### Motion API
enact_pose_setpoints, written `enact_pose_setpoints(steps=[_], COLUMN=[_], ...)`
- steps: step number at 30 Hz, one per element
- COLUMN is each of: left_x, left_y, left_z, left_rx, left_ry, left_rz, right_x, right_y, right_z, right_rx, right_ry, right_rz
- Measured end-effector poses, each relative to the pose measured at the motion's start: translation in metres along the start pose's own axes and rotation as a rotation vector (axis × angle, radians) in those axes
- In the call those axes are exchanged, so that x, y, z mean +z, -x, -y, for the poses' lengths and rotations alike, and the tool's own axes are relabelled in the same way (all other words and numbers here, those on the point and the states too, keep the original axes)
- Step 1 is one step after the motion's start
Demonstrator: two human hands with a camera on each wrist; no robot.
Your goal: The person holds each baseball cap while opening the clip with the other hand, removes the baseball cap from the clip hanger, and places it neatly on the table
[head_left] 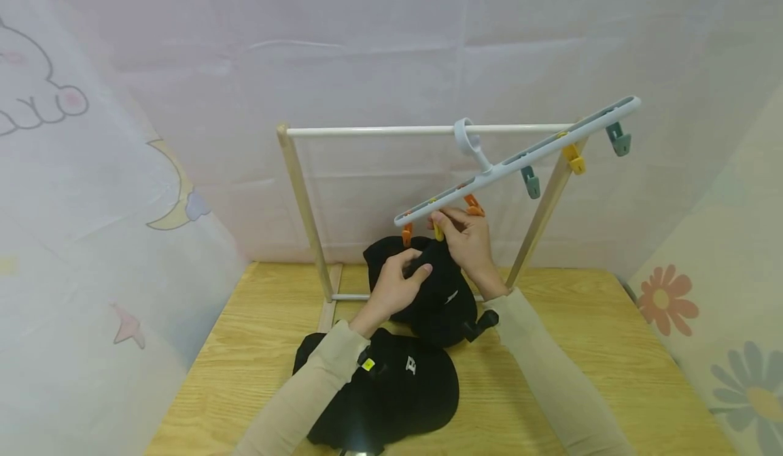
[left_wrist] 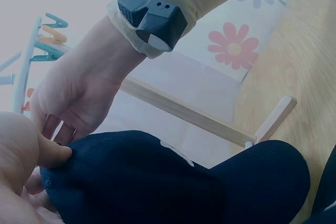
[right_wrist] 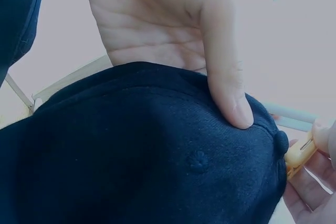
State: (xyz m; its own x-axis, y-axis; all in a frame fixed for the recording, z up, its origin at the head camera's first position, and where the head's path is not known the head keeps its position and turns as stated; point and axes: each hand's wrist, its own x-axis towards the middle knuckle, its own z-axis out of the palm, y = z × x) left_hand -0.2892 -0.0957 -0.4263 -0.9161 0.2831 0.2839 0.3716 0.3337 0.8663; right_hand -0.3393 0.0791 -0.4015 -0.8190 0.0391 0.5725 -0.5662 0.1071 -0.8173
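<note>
A black cap [head_left: 437, 300] with a small white mark hangs between my hands below the tilted light-blue clip hanger [head_left: 489, 176]. My left hand [head_left: 397, 286] pinches its crown, the thumb pressed on the fabric near the top button [right_wrist: 282, 141]. My right hand [head_left: 470, 242] pinches a yellow clip [right_wrist: 300, 153] at the hanger's lower end. That clip meets the cap beside the button; whether its jaws grip the fabric I cannot tell. More black fabric [head_left: 376, 255] shows behind, under an orange clip [head_left: 406, 235].
A wooden rack with a white top bar [head_left: 367, 131] holds the hanger by its hook [head_left: 466, 136]. Another black cap [head_left: 422, 384] with a white letter lies on the wooden table [head_left: 550, 374] in front. Green clips [head_left: 531, 183] and another yellow clip [head_left: 573, 159] dangle on the hanger's raised side.
</note>
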Motion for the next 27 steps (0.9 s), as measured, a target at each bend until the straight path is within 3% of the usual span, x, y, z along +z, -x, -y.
enact_pose_setpoints(steps=[9,18,27], left_x=[0.0,-0.001,-0.001], left_y=[0.003,0.004,0.004], left_z=[-0.003,-0.009,-0.011], left_rx=[0.031,0.058,0.021], left_ry=[0.03,0.051,0.097], left_rz=[0.004,0.012,0.004], right_x=[-0.001,-0.004,-0.009], right_y=[0.0,0.003,0.008], right_z=[-0.001,-0.005,-0.009], right_rx=[-0.019,-0.04,-0.04], right_ry=[0.049,0.103,0.085], right_rz=[0.015,0.116,0.145])
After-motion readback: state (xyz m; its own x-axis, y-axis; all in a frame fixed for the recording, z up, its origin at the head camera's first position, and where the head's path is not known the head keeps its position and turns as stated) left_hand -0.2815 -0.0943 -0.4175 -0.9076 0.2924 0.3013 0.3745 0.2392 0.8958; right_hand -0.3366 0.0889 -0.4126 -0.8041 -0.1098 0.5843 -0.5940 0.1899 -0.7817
